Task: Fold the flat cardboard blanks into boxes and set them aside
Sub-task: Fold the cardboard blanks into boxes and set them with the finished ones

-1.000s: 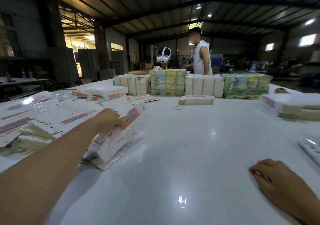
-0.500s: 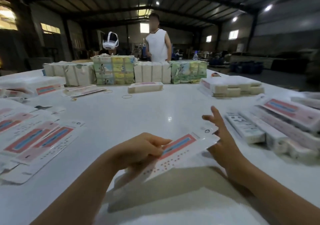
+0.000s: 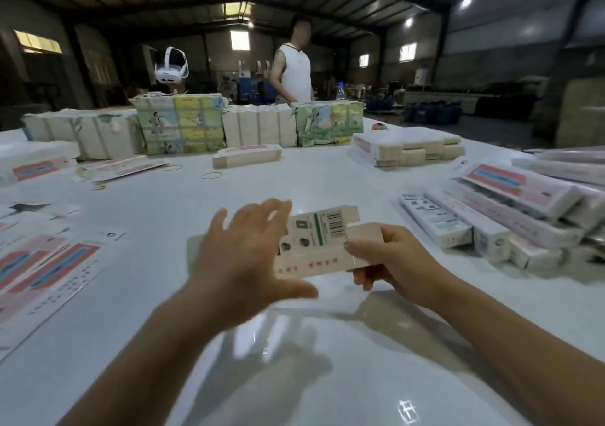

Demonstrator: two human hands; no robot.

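Right hand point(image 3: 391, 257): fingers curled, pinching the right end of a cardboard blank point(image 3: 322, 240) held above the white table point(image 3: 327, 190). Left hand point(image 3: 244, 249): fingers spread and straight, blurred, lying across the blank's left part; grip cannot be told. Blank partly opened, barcode face up. Finished boxes point(image 3: 491, 216) lie in a row at right; flat blanks point(image 3: 42, 262) at left.

Bare forearms, no sleeves; left grip point(image 3: 242, 249), right grip point(image 3: 393, 258) ungloved
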